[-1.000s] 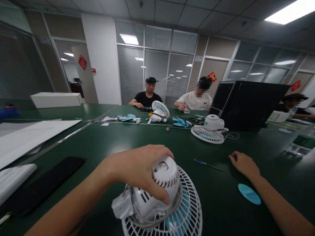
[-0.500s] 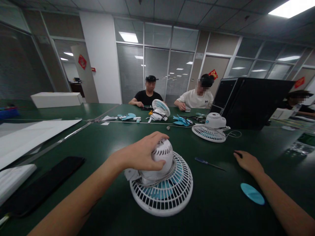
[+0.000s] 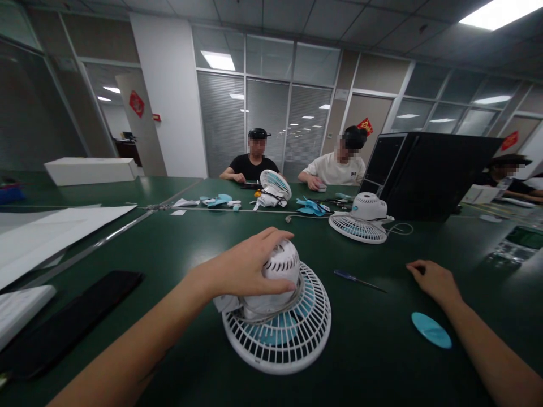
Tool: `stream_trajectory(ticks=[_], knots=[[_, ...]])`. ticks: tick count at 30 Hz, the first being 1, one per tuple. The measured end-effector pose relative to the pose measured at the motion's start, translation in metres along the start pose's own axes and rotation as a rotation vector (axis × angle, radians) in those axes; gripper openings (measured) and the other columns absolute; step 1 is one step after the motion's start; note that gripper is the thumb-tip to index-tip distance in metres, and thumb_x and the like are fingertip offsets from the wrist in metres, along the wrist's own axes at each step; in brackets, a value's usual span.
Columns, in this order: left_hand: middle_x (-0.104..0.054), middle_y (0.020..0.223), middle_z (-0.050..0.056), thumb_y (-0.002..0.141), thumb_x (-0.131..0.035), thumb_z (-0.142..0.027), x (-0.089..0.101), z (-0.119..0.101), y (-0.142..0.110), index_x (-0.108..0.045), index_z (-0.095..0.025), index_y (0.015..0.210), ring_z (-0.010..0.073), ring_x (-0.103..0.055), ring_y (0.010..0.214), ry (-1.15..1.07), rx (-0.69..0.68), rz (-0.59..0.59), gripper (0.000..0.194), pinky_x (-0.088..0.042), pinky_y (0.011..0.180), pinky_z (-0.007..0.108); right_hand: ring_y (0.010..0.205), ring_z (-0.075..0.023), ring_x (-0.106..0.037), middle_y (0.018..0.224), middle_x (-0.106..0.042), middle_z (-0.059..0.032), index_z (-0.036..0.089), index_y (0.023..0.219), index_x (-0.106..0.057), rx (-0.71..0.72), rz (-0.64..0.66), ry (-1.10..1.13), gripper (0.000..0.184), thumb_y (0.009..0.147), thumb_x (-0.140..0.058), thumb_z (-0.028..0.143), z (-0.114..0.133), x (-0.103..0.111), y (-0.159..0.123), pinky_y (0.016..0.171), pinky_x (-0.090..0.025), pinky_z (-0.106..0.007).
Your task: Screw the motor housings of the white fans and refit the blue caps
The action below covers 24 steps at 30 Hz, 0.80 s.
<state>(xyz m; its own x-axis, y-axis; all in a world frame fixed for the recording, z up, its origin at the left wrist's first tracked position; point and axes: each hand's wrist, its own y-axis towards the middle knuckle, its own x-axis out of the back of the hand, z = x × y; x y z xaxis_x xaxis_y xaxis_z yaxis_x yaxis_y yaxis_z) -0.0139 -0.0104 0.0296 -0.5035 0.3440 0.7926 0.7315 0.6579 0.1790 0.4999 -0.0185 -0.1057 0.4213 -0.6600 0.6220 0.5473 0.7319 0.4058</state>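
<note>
My left hand is wrapped around the white motor housing of a small electric fan, which lies face down on the green table. Its cable is wound about the base of the housing, and light-blue blades show through the grille. On the right, my right hand rests on the tabletop with thumb and fingers drawn together; whether anything small is between them is hidden. A screwdriver lies between the fan and that hand. Nearer me is a light-blue oval disc, just below the right wrist.
Another face-down fan and a black computer case stand at the back right. A third fan and blue blades lie by two people across the table. A black phone and white sheets are on the left.
The view has shifted slightly. My left thumb has slid a little further right across the housing. My right fingers have curled slightly, with the hand still on the table.
</note>
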Motion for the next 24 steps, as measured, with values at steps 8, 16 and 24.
stream_trajectory(ticks=[8,16,24], knots=[[-0.046,0.147,0.011,0.076,-0.07,-0.05,0.001,0.001,-0.001,-0.041,-0.023,0.144,0.0324,-0.049,0.128,-0.07,-0.011,-0.02,0.078,-0.038,0.108,0.045,0.063,-0.0301,-0.056,0.059,-0.054,-0.0046,0.029,0.058,-0.052,-0.065,-0.045,-0.129,0.017,0.069,-0.063,0.036,0.024,0.003,-0.009,0.074,-0.043,-0.048],[-0.046,0.146,0.014,0.074,-0.074,-0.048,0.001,-0.001,0.001,-0.028,-0.02,0.151,0.0367,-0.045,0.132,-0.098,0.101,0.007,0.094,-0.035,0.11,0.05,0.072,-0.0315,-0.061,0.068,-0.064,-0.0071,0.024,0.069,-0.064,-0.216,-0.155,0.102,0.019,0.062,-0.07,0.041,0.072,0.005,-0.023,0.081,-0.047,-0.054],[-0.053,0.139,0.012,0.066,-0.081,-0.046,-0.008,0.013,0.007,-0.034,-0.021,0.145,0.0349,-0.048,0.128,-0.254,0.011,-0.088,0.095,-0.034,0.11,0.05,0.08,-0.0226,-0.068,0.084,-0.073,-0.0066,0.019,0.084,-0.07,0.171,0.104,0.623,0.043,0.056,-0.08,0.049,0.201,-0.021,-0.064,0.08,-0.057,-0.04]])
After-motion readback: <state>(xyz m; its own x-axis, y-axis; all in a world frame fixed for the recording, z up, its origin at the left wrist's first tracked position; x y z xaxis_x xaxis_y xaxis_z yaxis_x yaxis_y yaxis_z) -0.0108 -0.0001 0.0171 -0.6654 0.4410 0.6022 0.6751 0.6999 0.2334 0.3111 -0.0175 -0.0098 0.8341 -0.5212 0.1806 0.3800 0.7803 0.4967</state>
